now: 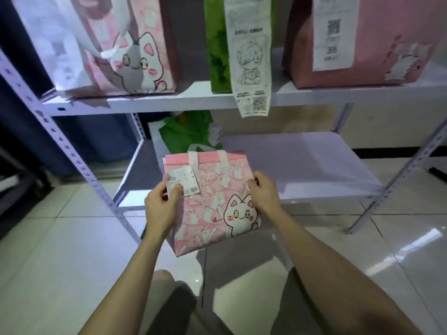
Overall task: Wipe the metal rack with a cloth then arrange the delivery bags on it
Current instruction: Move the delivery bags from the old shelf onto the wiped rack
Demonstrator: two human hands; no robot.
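Note:
I hold a pink delivery bag (212, 201) with a white cat print in front of the lower shelf (302, 165) of the white metal rack. My left hand (160, 206) grips its left edge, thumb on a white barcode label. My right hand (263, 189) grips its right edge. The bag tilts, its bottom hanging below the shelf's front edge. Behind it, on the lower shelf, lies a green bag (186, 131). The upper shelf (169, 101) carries a pink cat bag (125, 47), a green bag (216, 49) with a long receipt (249, 59), and a dark pink bag (362, 39).
Perforated rack posts slant at the left (60, 141) and right (399, 180). The right half of the lower shelf is bare. Glossy pale floor tiles (399, 250) lie below. My knees (169, 298) show at the bottom. Dark objects stand at the far left.

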